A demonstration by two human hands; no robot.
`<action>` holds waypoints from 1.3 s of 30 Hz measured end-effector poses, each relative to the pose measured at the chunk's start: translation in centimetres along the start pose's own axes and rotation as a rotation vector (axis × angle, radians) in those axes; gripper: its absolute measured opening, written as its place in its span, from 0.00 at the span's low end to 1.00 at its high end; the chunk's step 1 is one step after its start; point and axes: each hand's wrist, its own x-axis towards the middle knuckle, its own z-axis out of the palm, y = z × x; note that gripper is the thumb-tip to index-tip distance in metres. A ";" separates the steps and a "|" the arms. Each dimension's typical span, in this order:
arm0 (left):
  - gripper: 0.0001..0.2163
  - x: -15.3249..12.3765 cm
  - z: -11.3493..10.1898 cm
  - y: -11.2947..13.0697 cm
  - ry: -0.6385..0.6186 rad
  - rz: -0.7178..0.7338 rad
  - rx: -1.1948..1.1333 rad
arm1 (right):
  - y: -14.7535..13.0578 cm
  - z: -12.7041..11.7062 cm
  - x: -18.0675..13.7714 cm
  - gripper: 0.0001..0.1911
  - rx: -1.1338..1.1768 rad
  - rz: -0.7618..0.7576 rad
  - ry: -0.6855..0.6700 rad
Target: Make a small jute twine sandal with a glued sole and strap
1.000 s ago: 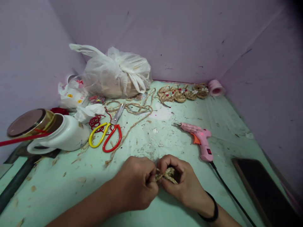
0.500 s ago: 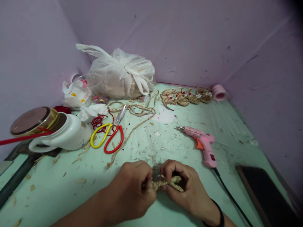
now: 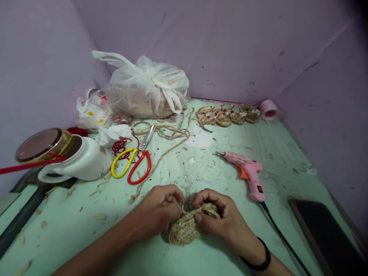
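Observation:
A small oblong piece of woven straw, braided like a little slipper, is tilted up just over the table in front of me. My right hand grips its right end, thumb on the near face and fingers curled over the top. At its upper left edge, my left hand has its fingers pinched together. A thin pale strand shows at those fingertips; what it is made of I cannot tell. A pink glue gun lies to the right of my hands, its red light lit.
Scissors with yellow and red handles lie beside a braided cord and red yarn. A white mug lies at left near a hammer. Decorated straw pieces, a plastic bag and a ribbon roll line the back. A phone lies right.
The woven piece has turned from edge-on to show its broad braided face. My left hand has shifted to its upper edge, and a pale strand now shows there. My right hand still holds its end.

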 end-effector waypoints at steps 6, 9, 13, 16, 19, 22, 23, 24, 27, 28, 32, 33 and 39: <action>0.15 1.4 -0.8 -1.2 -0.072 0.014 -0.169 | -0.1 0.1 0.0 0.06 -0.012 -0.038 -0.012; 0.12 1.3 -0.7 -1.1 -0.073 0.035 -0.164 | 0.1 0.2 -0.1 0.06 -0.020 -0.045 -0.015; 0.06 0.8 -0.2 -0.8 -0.061 0.088 -0.057 | 0.2 0.1 0.0 0.08 -0.027 -0.080 -0.019; 0.07 0.9 0.0 -1.1 -0.087 0.091 -0.051 | 0.2 0.2 0.1 0.10 -0.037 -0.099 -0.010; 0.08 1.2 0.3 -1.7 -0.051 0.108 -0.091 | 0.2 0.3 0.0 0.10 -0.044 -0.087 -0.005; 0.08 1.1 0.8 -2.2 0.015 0.196 -0.087 | 0.1 0.4 -0.2 0.08 -0.059 -0.070 -0.015; 0.07 1.0 1.0 -2.3 0.040 0.230 -0.047 | 0.1 0.4 -0.2 0.08 -0.071 -0.073 -0.021; 0.06 0.9 1.3 -2.4 0.070 0.262 0.016 | 0.2 0.4 -0.3 0.07 -0.084 -0.080 -0.027; 0.03 0.5 1.9 -2.8 0.171 0.313 0.273 | 0.3 0.3 -0.3 0.06 -0.125 -0.103 -0.040; 0.03 0.4 2.0 -2.9 0.196 0.318 0.349 | 0.3 0.2 -0.3 0.06 -0.136 -0.111 -0.044; 0.04 0.5 2.0 -3.1 0.285 0.328 0.522 | 0.5 0.4 -0.4 0.06 -0.137 -0.105 -0.070; 0.05 0.6 1.8 -3.1 0.326 0.334 0.543 | 0.5 0.5 -0.5 0.06 -0.122 -0.080 -0.092; 0.05 1.5 -0.2 -2.5 0.559 0.356 0.609 | 0.4 0.7 -0.6 0.09 -0.053 0.000 -0.150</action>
